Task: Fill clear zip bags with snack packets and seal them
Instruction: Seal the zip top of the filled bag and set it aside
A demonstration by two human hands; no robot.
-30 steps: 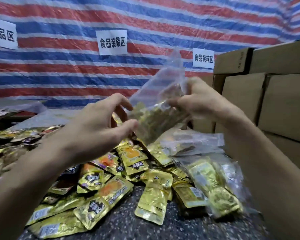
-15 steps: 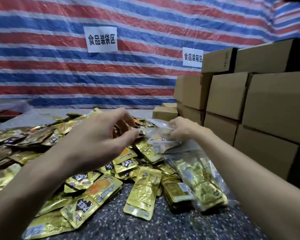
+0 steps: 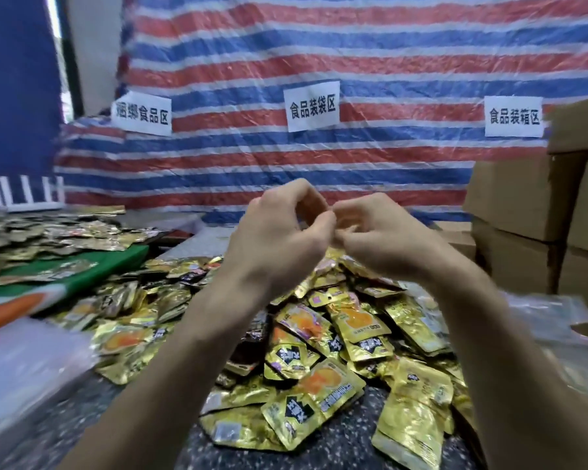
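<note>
**Desk:** Where are the hands?

**Operator:** I see both of them raised in the middle of my view, above the heap of snack packets (image 3: 336, 351). The left hand (image 3: 279, 239) and the right hand (image 3: 384, 239) are knuckles-up, and they meet at the fingertips.

**Desk:** And the fingers?

**Operator:** The fingers (image 3: 314, 232) on both hands are curled in narrow, tips pressed together where the hands touch. I cannot tell whether anything thin and clear is pinched between them, because nothing shows there.

**Desk:** Where is the stock?

**Operator:** The gold foil packets lie loose and overlapping on the dark speckled tabletop (image 3: 340, 449), under and beyond both forearms. Many have an orange picture and a black label. A second, flatter spread of packets (image 3: 31, 232) lies far left, next to a green and orange sheet (image 3: 65, 269).

**Desk:** Bags?

**Operator:** The clear bags (image 3: 554, 317) are at the right edge, just past the right forearm. They are blurred, so I can't read what they hold. There is more pale clear plastic (image 3: 24, 364) low on the left, also blurred.

**Desk:** Surroundings?

**Operator:** Cardboard boxes (image 3: 523, 198) are stacked on the right. A red, white and blue striped tarp (image 3: 319, 56) hangs behind, with three paper signs (image 3: 311, 105) stuck on it.
</note>
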